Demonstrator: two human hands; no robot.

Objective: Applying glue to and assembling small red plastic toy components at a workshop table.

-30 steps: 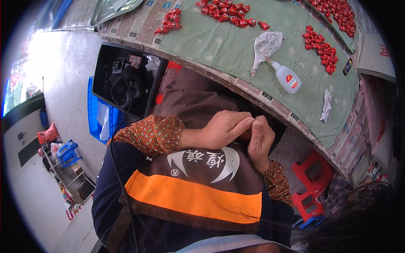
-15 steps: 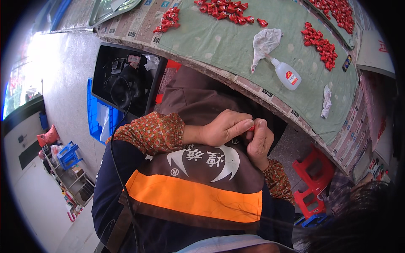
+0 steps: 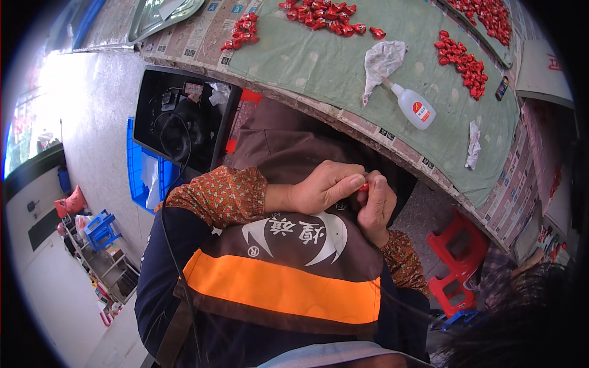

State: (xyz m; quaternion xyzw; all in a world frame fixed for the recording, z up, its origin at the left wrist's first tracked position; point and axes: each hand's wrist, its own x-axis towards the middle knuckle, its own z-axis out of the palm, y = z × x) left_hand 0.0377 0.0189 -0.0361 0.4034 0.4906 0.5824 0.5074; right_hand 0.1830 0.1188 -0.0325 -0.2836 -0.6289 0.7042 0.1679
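Observation:
Over my lap, my left hand [image 3: 326, 187] and my right hand [image 3: 376, 207] meet fingertip to fingertip. A small glossy red piece [image 3: 364, 186] shows between them, pinched by the fingers of both. Most of it is hidden, so its exact kind cannot be made out. Similar small red pieces lie on the green cloth [image 3: 307, 67] of the table, in a heap at the far middle [image 3: 322, 15], a smaller one to its left [image 3: 242, 32] and another at the right [image 3: 463, 64].
A white squeeze bottle [image 3: 415, 109] lies on the cloth, its nozzle against a crumpled tissue [image 3: 383, 64]. Another tissue [image 3: 473, 146] and a lighter-like item [image 3: 502, 89] lie to the right. A black bin [image 3: 141, 116] stands at left, red stools [image 3: 457, 245] at right.
Both hands stay together around the red piece, with only a slight shift of the fingers. The whole view has moved a little.

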